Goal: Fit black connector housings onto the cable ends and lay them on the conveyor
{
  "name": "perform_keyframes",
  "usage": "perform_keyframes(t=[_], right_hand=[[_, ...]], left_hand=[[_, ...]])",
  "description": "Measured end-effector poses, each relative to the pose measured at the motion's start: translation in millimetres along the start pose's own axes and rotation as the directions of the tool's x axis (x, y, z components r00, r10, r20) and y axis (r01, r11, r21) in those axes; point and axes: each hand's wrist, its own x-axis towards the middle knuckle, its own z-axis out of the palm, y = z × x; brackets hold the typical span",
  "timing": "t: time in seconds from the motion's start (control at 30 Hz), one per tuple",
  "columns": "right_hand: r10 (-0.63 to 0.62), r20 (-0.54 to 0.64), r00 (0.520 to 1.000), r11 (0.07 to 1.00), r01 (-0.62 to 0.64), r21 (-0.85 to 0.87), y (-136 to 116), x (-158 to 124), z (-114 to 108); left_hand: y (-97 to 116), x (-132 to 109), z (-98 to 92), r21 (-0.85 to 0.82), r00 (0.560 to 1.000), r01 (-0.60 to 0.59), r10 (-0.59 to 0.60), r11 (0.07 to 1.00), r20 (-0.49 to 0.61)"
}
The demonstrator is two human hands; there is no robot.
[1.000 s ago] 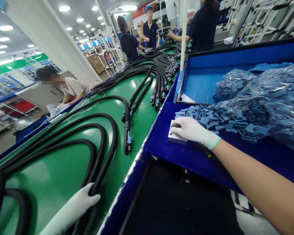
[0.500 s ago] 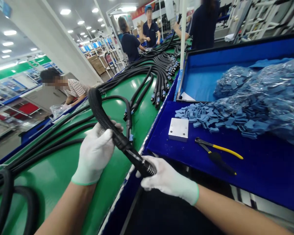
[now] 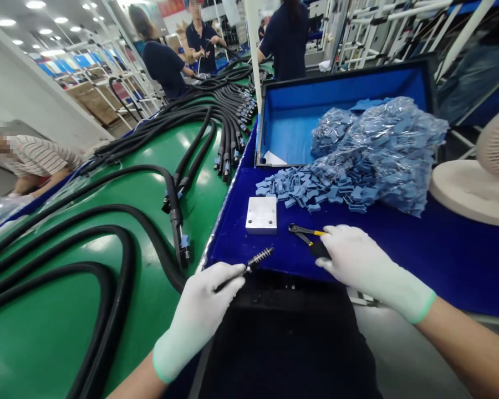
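Left hand (image 3: 198, 316) is gloved, fingers (image 3: 228, 272) closed around a thin dark rod (image 3: 258, 257) with a coiled metal tip. The tip points up and right, out over the edge of the tabletop (image 3: 237, 244).

Right hand (image 3: 366, 271) is gloved, fingers (image 3: 333, 239) half-curled, tips on the black handle of the pliers (image 3: 306, 235). Can't tell if it's gripping or just touching. The pliers lie on the blue tabletop, the other handle yellow, just beside a metal plate (image 3: 261, 215).

Past the plate: loose blue rubber pieces (image 3: 299, 191), spilling from a clear plastic bag (image 3: 378, 155) of the same pieces. The bag sits partly in an open blue-lined case (image 3: 341, 94).

Left of the tabletop is a green belt (image 3: 33, 343) carrying black corrugated hoses (image 3: 127, 260), looped nearby, bundled side by side further up.

Co-workers stand along the belt; one in a striped top (image 3: 37, 163) leans over at left, others in dark tops (image 3: 286, 47) stand at the far end.
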Motion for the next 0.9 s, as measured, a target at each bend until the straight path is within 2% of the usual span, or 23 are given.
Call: perform_keyframes(t=[0.03,0.1,0.17,0.23,0.27,0.33,0.4,0.47,0.63,0.8,0.9], right_hand=[[0.026,-0.01,1.0,0.995,-0.027,-0.098,9.6,-1.0,4.2],[0.1,0.02,0.995,0.991,-0.098,-0.085,18.7,-1.8,8.7],[0.177,0.089,0.98,0.973,-0.188,0.132,15.3,-1.5,6.8],[0.171,0.148,0.974,0.907,-0.214,0.361,2.9,-0.8,0.9],[0.117,0.153,0.981,0.878,-0.174,0.446,-5.5,-0.5,-2.3],[-0.058,0.119,0.991,0.836,-0.016,0.548,-24.3,0.4,-7.8],[-0.215,0.052,0.975,0.796,0.144,0.588,-42.7,2.1,-11.3],[-0.29,-0.01,0.957,0.766,0.239,0.597,-57.4,4.4,-13.1],[-0.338,-0.111,0.934,0.758,0.341,0.556,-69.3,8.7,-11.3],[-0.329,-0.1,0.939,0.79,0.332,0.515,-66.1,8.5,-6.8],[-0.343,-0.102,0.934,0.775,0.343,0.531,-67.0,9.4,-6.4]], left_hand=[[4.7,4.7,0.3,-0.027,0.997,0.077,-0.078,0.997,-0.021],[14.1,15.8,-0.4,-0.107,0.978,0.199,-0.204,0.974,-0.035],[21.7,27.3,-1.9,-0.202,0.958,0.274,-0.285,0.94,-0.027],[27.2,36.9,-3.6,-0.292,0.948,0.299,-0.317,0.908,-0.013],[29.5,40.7,-4.6,-0.328,0.948,0.298,-0.319,0.896,-0.008],[33.7,45.5,-6.5,-0.379,0.948,0.29,-0.319,0.879,-0.015],[38.0,47.4,-7.7,-0.382,0.949,0.278,-0.312,0.881,-0.03],[42.0,47.4,-7.6,-0.336,0.96,0.243,-0.275,0.91,-0.049],[48.1,44.7,-3.7,-0.215,0.978,0.152,-0.178,0.965,-0.108],[47.2,44.2,0.7,-0.224,0.974,0.145,-0.179,0.964,-0.139],[45.8,44.4,2.8,-0.227,0.973,0.129,-0.167,0.965,-0.16]])
